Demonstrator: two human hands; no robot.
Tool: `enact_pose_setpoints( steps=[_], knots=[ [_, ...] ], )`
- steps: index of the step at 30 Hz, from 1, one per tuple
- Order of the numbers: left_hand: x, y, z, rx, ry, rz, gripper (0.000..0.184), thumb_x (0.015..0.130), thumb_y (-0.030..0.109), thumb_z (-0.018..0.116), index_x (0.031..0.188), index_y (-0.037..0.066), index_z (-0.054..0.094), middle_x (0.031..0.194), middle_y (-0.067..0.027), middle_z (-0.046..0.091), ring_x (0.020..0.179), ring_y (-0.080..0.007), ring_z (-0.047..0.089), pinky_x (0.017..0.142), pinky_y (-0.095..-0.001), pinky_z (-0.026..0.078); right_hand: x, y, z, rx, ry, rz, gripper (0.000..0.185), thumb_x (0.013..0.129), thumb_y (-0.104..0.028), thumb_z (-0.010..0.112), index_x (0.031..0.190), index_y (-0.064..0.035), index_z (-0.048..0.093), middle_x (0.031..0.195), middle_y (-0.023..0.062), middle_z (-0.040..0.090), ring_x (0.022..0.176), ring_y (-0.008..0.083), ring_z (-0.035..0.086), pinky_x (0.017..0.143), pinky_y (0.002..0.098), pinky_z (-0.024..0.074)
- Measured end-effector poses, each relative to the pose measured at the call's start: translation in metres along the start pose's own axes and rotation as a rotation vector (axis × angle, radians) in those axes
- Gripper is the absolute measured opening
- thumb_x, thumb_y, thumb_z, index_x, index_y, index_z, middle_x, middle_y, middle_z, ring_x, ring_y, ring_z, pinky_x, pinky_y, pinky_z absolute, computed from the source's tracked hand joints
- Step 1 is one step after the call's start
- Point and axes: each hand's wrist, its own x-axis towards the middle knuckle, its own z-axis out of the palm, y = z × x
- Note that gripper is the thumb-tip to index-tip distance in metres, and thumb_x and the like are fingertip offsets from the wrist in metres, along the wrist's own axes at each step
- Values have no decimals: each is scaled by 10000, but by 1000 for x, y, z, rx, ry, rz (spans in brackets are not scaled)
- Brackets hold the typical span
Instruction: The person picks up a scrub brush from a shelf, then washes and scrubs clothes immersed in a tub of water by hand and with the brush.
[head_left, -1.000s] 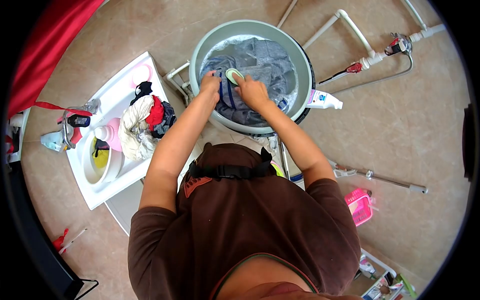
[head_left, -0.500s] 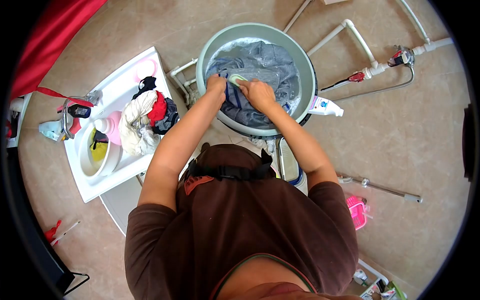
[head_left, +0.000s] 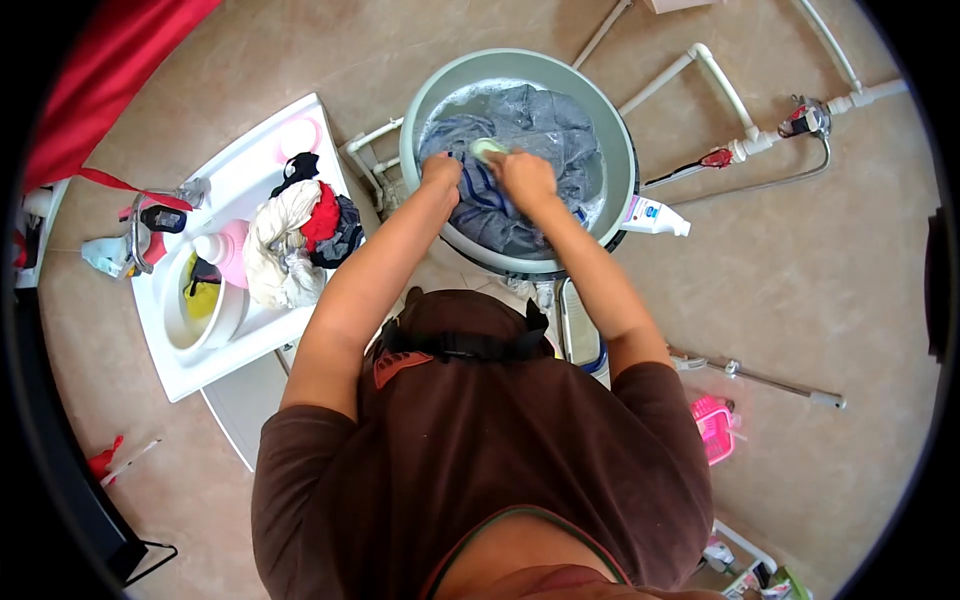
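A round grey-green basin holds soapy water and a soaked grey garment with dark blue stripes. At the basin's near left side, my left hand is closed on a bunched part of the cloth. My right hand grips a pale green oval scrub brush, which lies against the garment near the middle of the basin. The brush's underside and the right fingertips are partly hidden.
A white bottle lies beside the basin's right rim. On the left, a white sink bears piled clothes, a pink bottle and a white bucket. White pipes run along the wall at upper right.
My right hand and the brush have moved slightly up and to the right over the garment. More of the blue-striped cloth shows between my hands. My left hand keeps its hold.
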Motion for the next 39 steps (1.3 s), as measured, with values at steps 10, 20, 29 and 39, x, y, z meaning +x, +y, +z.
enact_pose_setpoints(
  steps=[10, 20, 29, 39],
  knots=[
    [-3, 3, 7, -13, -19, 46, 502, 824, -79, 497, 1313, 29, 461, 1233, -167, 537, 1014, -279, 577, 860, -430, 461, 15, 34, -28, -14, 42, 192, 286, 920, -354, 509, 1156, -272, 649, 870, 171, 658, 770, 357, 655, 685, 468, 523],
    [-32, 22, 8, -145, -23, -83, 331, 869, -6, 514, 1198, 0, 484, 1092, -166, 570, 884, -294, 620, 697, -451, 535, 21, 107, 8, -206, 2, 294, 334, 952, -397, 426, 1032, -235, 706, 915, 148, 687, 813, 344, 675, 704, 458, 532],
    [-31, 25, 3, -125, -112, -158, 260, 980, 163, 404, 1147, -15, 497, 1031, -148, 622, 855, -278, 659, 693, -425, 570, -5, 25, 1, 105, -51, 26, 275, 916, -367, 518, 1142, -287, 653, 898, 168, 672, 800, 359, 657, 697, 459, 524],
    [-18, 19, 6, -252, -125, -119, 353, 958, 123, 432, 1294, 17, 421, 1122, -194, 582, 894, -322, 637, 767, -476, 530, -2, 39, -15, 310, 104, 148, 290, 938, -351, 483, 1129, -231, 665, 934, 197, 668, 830, 381, 650, 727, 481, 515]
  ],
)
